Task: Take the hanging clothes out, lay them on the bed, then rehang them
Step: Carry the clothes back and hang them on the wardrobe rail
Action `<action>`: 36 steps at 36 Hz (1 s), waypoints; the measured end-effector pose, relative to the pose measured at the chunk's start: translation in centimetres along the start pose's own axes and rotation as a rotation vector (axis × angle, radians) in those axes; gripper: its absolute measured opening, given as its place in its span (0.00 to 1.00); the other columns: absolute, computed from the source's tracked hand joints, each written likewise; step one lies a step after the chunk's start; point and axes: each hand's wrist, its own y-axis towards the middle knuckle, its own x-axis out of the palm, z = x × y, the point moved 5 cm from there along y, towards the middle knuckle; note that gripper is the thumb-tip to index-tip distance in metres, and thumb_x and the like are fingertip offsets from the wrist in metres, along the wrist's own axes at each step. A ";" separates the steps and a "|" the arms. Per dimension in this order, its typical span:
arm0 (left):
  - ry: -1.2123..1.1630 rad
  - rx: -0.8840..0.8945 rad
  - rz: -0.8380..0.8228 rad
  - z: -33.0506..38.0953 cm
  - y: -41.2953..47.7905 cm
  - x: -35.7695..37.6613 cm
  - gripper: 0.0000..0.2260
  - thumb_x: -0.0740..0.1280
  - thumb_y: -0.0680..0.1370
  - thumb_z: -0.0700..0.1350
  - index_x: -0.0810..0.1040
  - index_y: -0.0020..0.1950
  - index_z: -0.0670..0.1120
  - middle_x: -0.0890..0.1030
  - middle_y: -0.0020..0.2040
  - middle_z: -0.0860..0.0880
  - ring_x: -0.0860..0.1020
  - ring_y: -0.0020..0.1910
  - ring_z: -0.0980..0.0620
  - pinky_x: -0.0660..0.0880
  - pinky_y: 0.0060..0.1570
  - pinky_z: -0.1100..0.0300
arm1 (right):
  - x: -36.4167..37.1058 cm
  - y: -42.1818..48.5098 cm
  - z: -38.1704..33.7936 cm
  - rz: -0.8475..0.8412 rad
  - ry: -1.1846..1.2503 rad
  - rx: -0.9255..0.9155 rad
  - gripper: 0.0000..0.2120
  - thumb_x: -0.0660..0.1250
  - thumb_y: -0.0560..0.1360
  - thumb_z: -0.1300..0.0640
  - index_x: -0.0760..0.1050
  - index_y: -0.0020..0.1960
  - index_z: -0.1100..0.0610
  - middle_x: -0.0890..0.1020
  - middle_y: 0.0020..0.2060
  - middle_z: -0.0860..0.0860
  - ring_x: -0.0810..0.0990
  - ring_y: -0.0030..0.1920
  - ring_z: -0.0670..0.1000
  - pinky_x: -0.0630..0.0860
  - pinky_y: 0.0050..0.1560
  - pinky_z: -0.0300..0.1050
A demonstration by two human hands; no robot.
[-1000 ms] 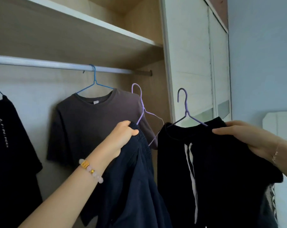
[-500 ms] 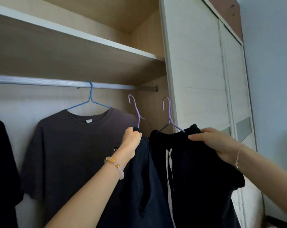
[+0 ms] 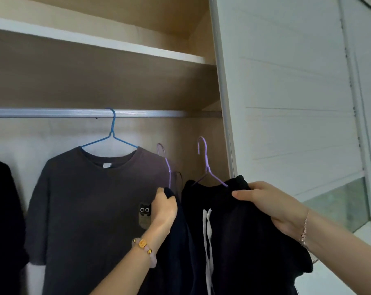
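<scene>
1. Two items are off the rail (image 3: 52, 113): a navy garment (image 3: 180, 252) and a striped black garment (image 3: 233, 241). Both are held up at the right end of the wardrobe opening, hooks below the bar and touching nothing.
2. The left hand (image 3: 164, 207) is clamped on the navy garment's top edge, fingers curled round the cloth just under the first purple hanger (image 3: 166, 160). That hanger is blurred, so I can't tell if the wire is in the grip too.
3. The right hand (image 3: 269, 206) pinches the striped black garment at the shoulder, thumb on top, right beside the arm of the second purple hanger (image 3: 204, 158).
4. Handling, my guess: both are light, soft & limp, and will likely slide off thin wire if tilted. Best hold = the shoulder where cloth wraps the wire, or the hanger neck, kept level.
5. The free stretch of bar btw the blue hanger (image 3: 111, 133) and the side wall looks like the spot for both hooks.
6. Nearby: a grey tee (image 3: 91, 199) w/ a small cat patch hangs on the blue hanger, just left of the left hand. A dark top (image 3: 1, 209) hangs at far left.
7. Further out: shelf (image 3: 95, 43) above, white sliding door (image 3: 286, 103) at right.
</scene>
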 end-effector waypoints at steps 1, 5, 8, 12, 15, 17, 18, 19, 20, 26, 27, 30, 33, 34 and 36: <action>0.020 0.006 0.010 -0.4 -0.4 -0.2 0.07 0.56 0.80 0.39 0.68 0.58 0.40 0.76 0.55 0.43 0.74 0.50 0.45 0.74 0.49 0.53 | 0.0 0.2 0.0 -0.006 0.004 -0.003 0.08 0.63 0.77 0.63 0.80 0.49 0.66 0.85 0.44 0.61 0.84 0.43 0.58 0.81 0.45 0.46; 0.077 0.011 0.047 -1.7 -2.0 -2.0 0.14 0.57 0.80 0.40 0.67 0.65 0.41 0.76 0.56 0.40 0.76 0.53 0.42 0.76 0.53 0.48 | -0.1 0.9 -0.1 -0.013 0.002 -0.023 0.07 0.63 0.77 0.64 0.79 0.50 0.66 0.84 0.45 0.63 0.83 0.46 0.60 0.80 0.51 0.51; 0.068 0.007 0.063 -2.2 -3.3 -3.8 0.11 0.57 0.80 0.40 0.69 0.62 0.42 0.77 0.53 0.41 0.77 0.50 0.43 0.76 0.47 0.51 | 0.2 1.3 -0.6 -0.012 -0.021 -0.042 0.08 0.63 0.77 0.64 0.78 0.52 0.67 0.84 0.46 0.63 0.83 0.47 0.61 0.80 0.51 0.51; 0.042 0.004 0.066 -1.9 -5.2 -6.3 0.11 0.58 0.80 0.40 0.70 0.62 0.44 0.77 0.54 0.43 0.78 0.49 0.45 0.78 0.50 0.50 | 1.4 1.9 -1.9 -0.016 -0.029 -0.073 0.06 0.63 0.77 0.65 0.77 0.49 0.66 0.82 0.42 0.61 0.81 0.38 0.56 0.79 0.40 0.44; 0.011 0.011 0.061 -1.3 -6.8 -8.2 0.07 0.59 0.80 0.39 0.72 0.57 0.45 0.79 0.50 0.43 0.78 0.48 0.44 0.77 0.50 0.48 | 2.5 2.6 -3.2 -0.038 -0.044 -0.105 0.07 0.62 0.77 0.64 0.76 0.51 0.67 0.82 0.45 0.63 0.80 0.39 0.56 0.79 0.43 0.46; 0.007 0.023 0.060 -0.9 -8.0 -9.4 0.05 0.59 0.80 0.39 0.73 0.52 0.45 0.79 0.49 0.41 0.78 0.48 0.42 0.77 0.49 0.47 | 3.3 3.3 -4.1 -0.048 -0.049 -0.126 0.11 0.62 0.77 0.64 0.74 0.57 0.69 0.81 0.51 0.65 0.80 0.41 0.57 0.78 0.45 0.47; 0.009 0.030 0.060 -0.7 -8.6 -9.9 0.04 0.59 0.79 0.39 0.73 0.50 0.45 0.79 0.48 0.41 0.78 0.48 0.42 0.77 0.48 0.48 | 3.7 3.6 -4.5 -0.054 -0.056 -0.135 0.12 0.62 0.77 0.64 0.73 0.58 0.69 0.80 0.52 0.65 0.80 0.41 0.57 0.78 0.44 0.47; 0.009 0.036 0.061 -0.5 -9.1 -10.4 0.04 0.60 0.79 0.39 0.73 0.49 0.45 0.79 0.47 0.42 0.79 0.48 0.42 0.77 0.48 0.48 | 4.1 3.8 -4.9 -0.064 -0.066 -0.143 0.13 0.62 0.77 0.64 0.72 0.59 0.69 0.80 0.53 0.65 0.80 0.42 0.57 0.78 0.42 0.46; 0.008 0.040 0.060 -0.4 -9.5 -10.8 0.04 0.60 0.79 0.39 0.73 0.48 0.46 0.79 0.47 0.42 0.79 0.47 0.42 0.77 0.48 0.47 | 4.5 4.1 -5.1 -0.078 -0.071 -0.149 0.14 0.63 0.77 0.64 0.72 0.60 0.69 0.80 0.53 0.65 0.80 0.42 0.57 0.78 0.41 0.45; -0.011 0.050 0.104 1.1 -10.8 -12.0 0.05 0.60 0.79 0.38 0.74 0.49 0.46 0.80 0.47 0.44 0.79 0.47 0.43 0.76 0.50 0.48 | 5.4 5.7 -6.4 -0.093 -0.062 -0.146 0.16 0.64 0.76 0.64 0.70 0.62 0.68 0.80 0.51 0.63 0.80 0.42 0.58 0.78 0.39 0.45; -0.015 0.055 0.121 1.4 -10.9 -12.1 0.05 0.60 0.79 0.38 0.73 0.49 0.46 0.79 0.47 0.44 0.79 0.47 0.43 0.76 0.49 0.48 | 5.3 5.9 -6.6 -0.086 -0.056 -0.142 0.17 0.65 0.76 0.63 0.70 0.63 0.68 0.79 0.53 0.64 0.80 0.44 0.59 0.78 0.39 0.46; -0.017 0.090 0.150 2.7 -11.3 -11.9 0.05 0.59 0.79 0.39 0.73 0.49 0.47 0.79 0.46 0.43 0.79 0.47 0.42 0.77 0.49 0.48 | 5.4 6.8 -7.5 -0.079 -0.032 -0.146 0.17 0.65 0.76 0.63 0.70 0.63 0.68 0.79 0.54 0.65 0.80 0.46 0.61 0.78 0.42 0.47; -0.019 0.110 0.137 4.4 -10.7 -11.4 0.05 0.59 0.79 0.39 0.72 0.50 0.48 0.79 0.47 0.44 0.79 0.48 0.44 0.76 0.52 0.48 | 5.9 7.7 -8.2 -0.070 -0.020 -0.143 0.18 0.64 0.76 0.63 0.69 0.64 0.68 0.78 0.55 0.65 0.79 0.50 0.61 0.77 0.41 0.46; -0.021 0.111 0.133 4.9 -10.2 -11.2 0.05 0.59 0.79 0.39 0.72 0.50 0.47 0.79 0.48 0.45 0.79 0.48 0.45 0.76 0.53 0.48 | 6.1 8.1 -8.5 -0.069 -0.021 -0.145 0.18 0.64 0.76 0.63 0.68 0.65 0.68 0.78 0.56 0.65 0.79 0.50 0.61 0.77 0.40 0.46; -0.012 0.105 0.139 5.8 -8.8 -11.2 0.05 0.59 0.79 0.38 0.72 0.50 0.47 0.79 0.49 0.43 0.78 0.50 0.44 0.76 0.54 0.48 | 6.4 9.0 -9.0 -0.062 -0.027 -0.149 0.19 0.65 0.76 0.63 0.67 0.65 0.68 0.77 0.56 0.65 0.79 0.51 0.61 0.76 0.39 0.45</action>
